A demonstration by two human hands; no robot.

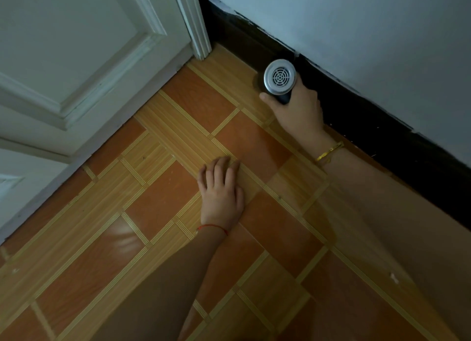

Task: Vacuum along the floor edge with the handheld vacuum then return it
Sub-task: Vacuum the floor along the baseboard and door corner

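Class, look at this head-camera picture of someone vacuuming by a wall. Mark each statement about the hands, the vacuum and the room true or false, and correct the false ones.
1. The right hand grips the handheld vacuum. True.
2. The left hand holds a cloth. False: it rests on the tiled floor and holds nothing.
3. The vacuum is beside the dark skirting board. True.
4. The gold bracelet is on the left wrist. False: it is on the right wrist; the left wears a red string.
5. A white door stands at upper left. True.
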